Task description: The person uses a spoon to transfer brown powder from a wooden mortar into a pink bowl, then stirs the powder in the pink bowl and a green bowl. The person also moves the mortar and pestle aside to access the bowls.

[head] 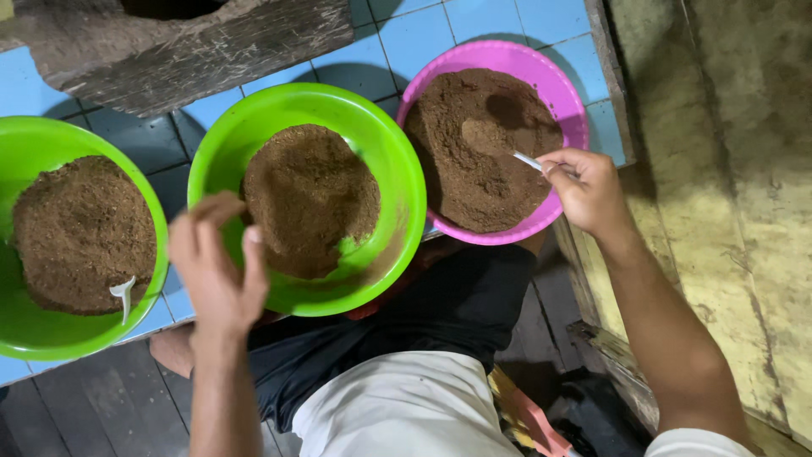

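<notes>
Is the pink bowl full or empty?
Partly full. The pink bowl holds a mound of brown powder below its rim; the right hand holds a white spoon in it.

Beside the middle green bowl [306, 199] of brown powder [309, 198] sits a pink bowl [493, 142]. A white spoon [530, 161] lies there. Blue tiles [414, 38] lie beneath.

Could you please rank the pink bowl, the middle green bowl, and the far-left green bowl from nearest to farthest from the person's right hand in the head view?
From the right hand:
1. Pink bowl, directly under the hand, at the right.
2. Middle green bowl, beside the pink one, centre.
3. Left green bowl, at the far left edge.
</notes>
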